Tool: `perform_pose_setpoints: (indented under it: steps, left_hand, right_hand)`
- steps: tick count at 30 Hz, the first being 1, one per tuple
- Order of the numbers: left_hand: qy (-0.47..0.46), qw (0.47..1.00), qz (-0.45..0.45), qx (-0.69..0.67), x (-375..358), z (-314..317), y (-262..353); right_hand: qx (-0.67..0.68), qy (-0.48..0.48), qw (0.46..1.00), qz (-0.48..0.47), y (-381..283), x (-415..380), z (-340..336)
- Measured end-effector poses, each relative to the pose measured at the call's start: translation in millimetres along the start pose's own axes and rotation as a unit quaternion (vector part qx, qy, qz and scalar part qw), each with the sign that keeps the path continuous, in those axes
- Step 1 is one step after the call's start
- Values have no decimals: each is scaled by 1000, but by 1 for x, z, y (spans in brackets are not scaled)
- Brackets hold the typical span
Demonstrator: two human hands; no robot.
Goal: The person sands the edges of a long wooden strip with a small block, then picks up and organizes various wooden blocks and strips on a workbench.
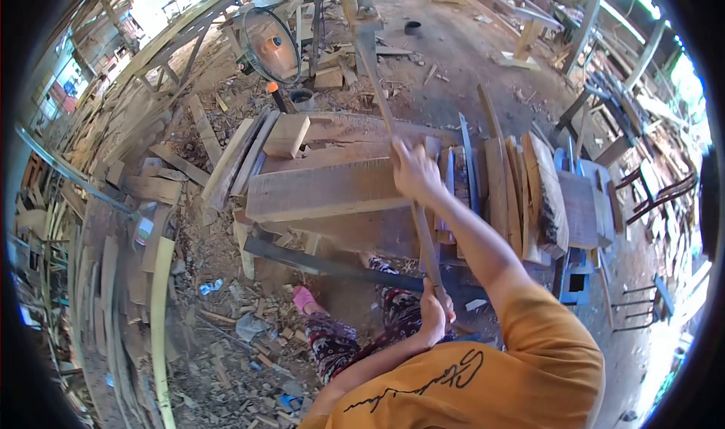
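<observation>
A long narrow wooden strip (382, 97) runs from the top middle of the head view down toward my body. My right hand (415, 172) is closed around its middle, with the arm stretched forward. Lower down, close to my torso, my left hand (436, 313) grips the near end of the same strip. Beneath and left of my right hand lies a thick wooden board (325, 191) on a low pile of planks. A dark, blurred bar (325, 263) slants across just above my legs and passes close to my left hand.
Several boards (540, 195) stand on edge to the right. A small wood block (287, 136) rests at the pile's back left. Beyond is a fan (272, 45). Wood scraps litter the ground, and stacked planks (113, 293) line the left side. A metal-legged stool (657, 300) is far right.
</observation>
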State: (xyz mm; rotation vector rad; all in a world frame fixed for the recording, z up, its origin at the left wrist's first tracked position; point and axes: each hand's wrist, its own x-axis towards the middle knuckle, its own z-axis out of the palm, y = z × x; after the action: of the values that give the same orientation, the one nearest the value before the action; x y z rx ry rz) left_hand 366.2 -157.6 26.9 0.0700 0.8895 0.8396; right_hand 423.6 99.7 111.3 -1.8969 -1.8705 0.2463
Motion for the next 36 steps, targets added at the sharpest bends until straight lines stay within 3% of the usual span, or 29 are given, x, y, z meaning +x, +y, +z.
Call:
perform_pose_setpoints:
  steps: [3, 6, 11, 13, 14, 15, 17, 20, 22, 25, 27, 33, 36]
  left_hand:
    - [25, 1000, 0, 9, -8, 12, 8]
    - [21, 1000, -1, 11, -3, 6, 6]
    - [7, 999, -48, -11, 10, -7, 0]
    - [17, 1000, -14, -7, -2, 4, 4]
    - [-36, 999, -25, -4, 10, -13, -3]
    - [-36, 995, 44, 82, 16, -19, -14]
    - [41, 997, 45, 55, 9, -5, -7]
    - [26, 999, -30, -17, 2, -2, 4]
    - [11, 1000, -29, -7, 7, -16, -4]
    - [-9, 1000, -15, 14, 1, -15, 10]
    - [-7, 998, -59, 3, -5, -4, 13]
    - [-7, 999, 21, 41, -9, -1, 13]
    - [56, 986, 99, 122, -23, 6, 20]
  right_hand:
    - [21, -4, 1000, 3, 5, 80, 20]
    - [44, -35, 997, 55, -1, 92, 12]
    - [12, 49, 999, -6, 3, -60, -4]
    - [34, 20, 999, 0, -2, -137, -27]
    - [34, -37, 998, 24, -6, -168, -40]
    - [19, -67, 997, 41, -8, -190, -45]
    - [18, -85, 995, 42, -9, -198, -50]
    - [7, -41, 999, 10, -5, -140, -38]
    - [-36, 21, 999, -18, -3, -79, -20]
    - [-45, 44, 998, 4, -5, 5, 2]
    - [-35, 25, 999, 27, -2, 37, 10]
    - [62, 20, 998, -5, 31, 50, 21]
    - [151, 18, 987, -44, 46, 22, 11]
